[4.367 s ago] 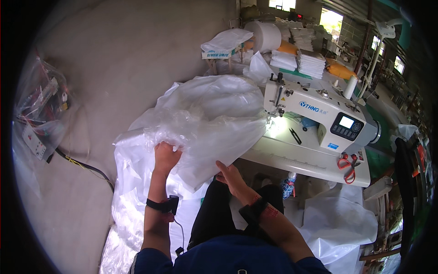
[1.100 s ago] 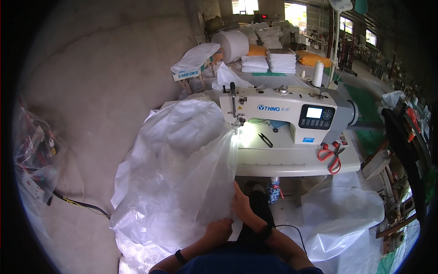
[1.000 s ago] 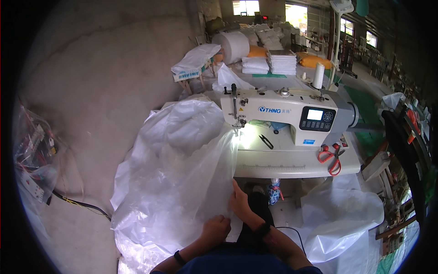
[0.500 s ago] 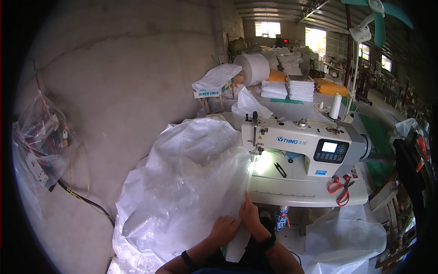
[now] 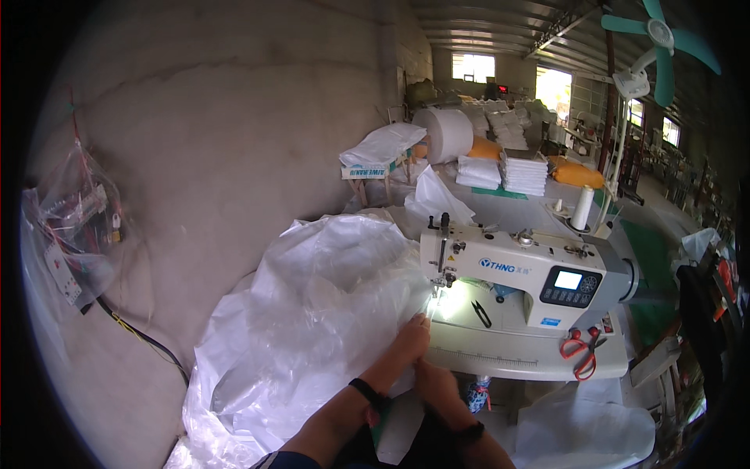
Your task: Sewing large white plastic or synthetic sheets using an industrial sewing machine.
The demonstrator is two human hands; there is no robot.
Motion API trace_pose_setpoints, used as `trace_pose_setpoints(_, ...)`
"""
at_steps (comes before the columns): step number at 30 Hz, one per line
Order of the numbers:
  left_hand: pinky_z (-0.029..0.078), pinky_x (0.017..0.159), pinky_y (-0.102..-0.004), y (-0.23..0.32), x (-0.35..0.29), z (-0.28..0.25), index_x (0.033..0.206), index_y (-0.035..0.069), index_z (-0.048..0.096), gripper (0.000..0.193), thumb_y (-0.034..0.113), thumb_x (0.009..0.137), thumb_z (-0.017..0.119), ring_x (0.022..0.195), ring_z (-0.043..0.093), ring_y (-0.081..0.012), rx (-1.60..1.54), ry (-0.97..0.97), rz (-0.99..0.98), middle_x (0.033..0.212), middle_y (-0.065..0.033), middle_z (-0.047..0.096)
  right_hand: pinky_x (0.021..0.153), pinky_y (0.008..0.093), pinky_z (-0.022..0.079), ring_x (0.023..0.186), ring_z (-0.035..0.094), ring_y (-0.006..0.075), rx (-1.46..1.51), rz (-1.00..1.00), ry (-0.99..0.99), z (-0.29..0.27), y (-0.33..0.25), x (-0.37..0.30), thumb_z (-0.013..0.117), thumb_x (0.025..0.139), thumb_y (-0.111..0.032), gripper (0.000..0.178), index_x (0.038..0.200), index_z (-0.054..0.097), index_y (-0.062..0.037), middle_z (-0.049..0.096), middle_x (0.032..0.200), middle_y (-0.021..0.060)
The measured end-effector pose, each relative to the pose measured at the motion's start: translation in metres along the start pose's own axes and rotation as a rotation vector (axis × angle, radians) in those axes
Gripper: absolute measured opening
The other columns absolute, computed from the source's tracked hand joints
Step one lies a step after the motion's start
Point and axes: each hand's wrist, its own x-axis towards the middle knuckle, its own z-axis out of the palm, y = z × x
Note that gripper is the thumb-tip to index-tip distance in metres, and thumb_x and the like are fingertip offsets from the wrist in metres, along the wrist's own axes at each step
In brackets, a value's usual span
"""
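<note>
1. Hands' work: white plastic sheeting [image 5: 312, 313], one large crumpled piece. Clock positions are read from the left hand, 12 being the top of the view. Main heap between 9 and 10 o'clock; its right edge runs to the needle area at 1 o'clock.
2. Left hand [image 5: 412, 340]: bare, black band on the wrist. Fingers together, clamped on the sheeting's edge, just short of the needle area.
3. Right hand [image 5: 437, 383]: bare, dark band on the wrist, at 5 o'clock, just beside and below the left. Fingertips partly hidden behind the left hand; cannot tell whether they are apart or closed.
4. Sewing machine [image 5: 508, 270]: white, lit screen, lamp glowing at the needle, 2 o'clock.
5. Machine table [image 5: 484, 344]: pale, ruler marks along its near edge, 3 o'clock.
6. Snips [image 5: 481, 314]: black, lying on the table, between 2 and 3 o'clock.
7. Scissors [image 5: 582, 352]: red handles, at the table's right end, 3 o'clock.
8. Thread cone [image 5: 582, 208]: white, upright, behind the machine, 2 o'clock.
9. Folded stack [image 5: 523, 173]: white, well apart, 1 o'clock.
10. Large roll [image 5: 445, 134]: white, farther back, 12 o'clock.
</note>
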Motion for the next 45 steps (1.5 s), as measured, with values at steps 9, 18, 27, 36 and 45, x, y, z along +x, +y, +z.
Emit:
trace_pose_setpoints(9, 0.037, 0.105, -0.0352, -0.016, -0.001, 0.010, 0.118, -0.006, 0.055, 0.035, 0.010, 0.088, 0.048, 0.118, 0.049, -0.0283, 0.356, 0.056, 0.290, 0.124, -0.0214, 0.054, 0.081, 0.0460, 0.042, 0.094, 0.053, 0.0330, -0.548, 0.152, 0.647, -0.056, 0.112, 0.071, 0.062, 0.082, -0.024, 0.028, 0.101, 0.064, -0.0040, 0.057, 0.098, 0.0127)
trace_pose_setpoints(18, 0.039, 0.095, -0.0388, -0.163, 0.030, 0.060, 0.111, 0.003, 0.060, 0.053, 0.047, 0.082, 0.055, 0.107, 0.053, -0.0281, -0.633, 0.316, -0.370, 0.112, -0.0130, 0.061, 0.076, 0.0426, 0.040, 0.090, 0.052, 0.0295, -0.549, 0.103, 0.530, -0.050, 0.094, 0.091, 0.062, 0.081, -0.020, 0.022, 0.097, 0.065, -0.0054, 0.054, 0.090, 0.0101)
trace_pose_setpoints(27, 0.043, 0.085, -0.0362, -0.099, 0.071, 0.042, 0.102, 0.000, 0.063, 0.030, 0.025, 0.091, 0.053, 0.091, 0.058, -0.0239, -0.923, 0.237, -0.446, 0.097, -0.0141, 0.064, 0.076, 0.0413, 0.040, 0.090, 0.052, 0.0288, -0.631, 0.110, 0.587, -0.058, 0.132, 0.079, 0.055, 0.084, -0.016, 0.019, 0.097, 0.064, -0.0054, 0.054, 0.090, 0.0108)
trace_pose_setpoints(36, 0.041, 0.092, -0.0404, -0.176, 0.024, -0.005, 0.112, 0.004, 0.060, 0.030, 0.022, 0.092, 0.048, 0.102, 0.056, -0.0318, -0.408, 0.280, -0.583, 0.110, -0.0189, 0.061, 0.076, 0.0425, 0.041, 0.091, 0.052, 0.0298, -0.560, 0.114, 0.615, -0.053, 0.119, 0.085, 0.061, 0.081, -0.019, 0.017, 0.093, 0.065, -0.0080, 0.054, 0.089, 0.0099)
trace_pose_setpoints(45, 0.039, 0.101, -0.0375, -0.107, -0.154, -0.095, 0.120, 0.008, 0.058, 0.035, 0.011, 0.086, 0.049, 0.115, 0.052, -0.0293, -0.366, -0.628, -0.137, 0.120, -0.0164, 0.058, 0.072, 0.0432, 0.041, 0.089, 0.054, 0.0285, -0.661, -0.091, 0.907, -0.068, 0.106, 0.066, 0.062, 0.081, -0.016, 0.018, 0.097, 0.061, -0.0069, 0.056, 0.097, 0.0099)
